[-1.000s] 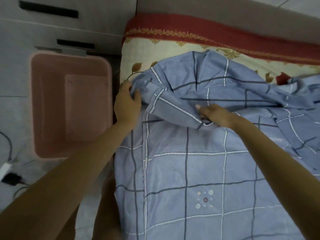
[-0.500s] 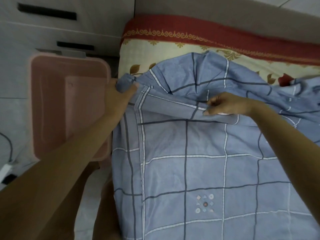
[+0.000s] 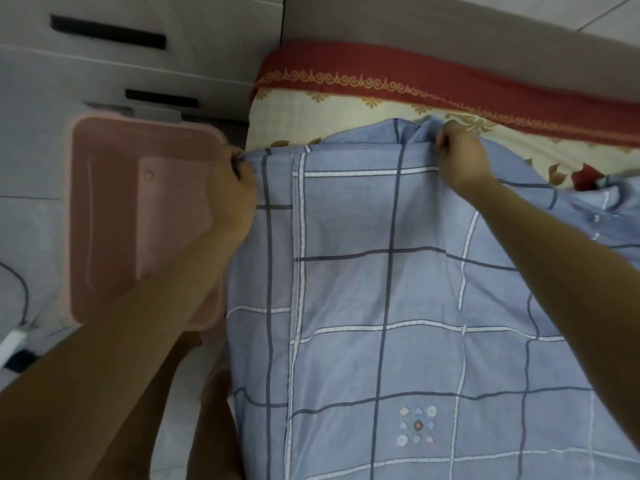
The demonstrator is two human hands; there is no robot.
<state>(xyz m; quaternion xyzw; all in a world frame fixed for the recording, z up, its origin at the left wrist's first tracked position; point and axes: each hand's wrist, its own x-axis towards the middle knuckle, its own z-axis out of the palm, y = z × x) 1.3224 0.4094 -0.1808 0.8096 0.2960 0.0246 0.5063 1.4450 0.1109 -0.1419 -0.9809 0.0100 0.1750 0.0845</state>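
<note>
Clearly the blue checked sheet (image 3: 381, 289) is being pulled taut by its far edge. It lies over the bed (image 3: 346, 109), running back toward the person, and its top hem is drawn into a nearly straight line between the two hands. The left hand (image 3: 232, 187) has the left corner, right at the bed's side; its grip is tight, with the fingers curled round a bunched bit of cloth. The right hand (image 3: 460, 157) takes the hem farther along, and its grip is narrow, pinching a small peak of fabric between thumb and curled fingers. Holding those two points apart looks meant to flatten the panel and square its edge, probably for a fold or for spreading it. More of the sheet lies rumpled off to the right. A small embroidered motif (image 3: 417, 426) sits low on the smooth part. On the floor beside the bed stands a pink plastic tub (image 3: 138, 220), just behind the left hand. Grey drawers (image 3: 138, 64) lie beyond it, and a cable (image 3: 19, 289) runs at the far left.
</note>
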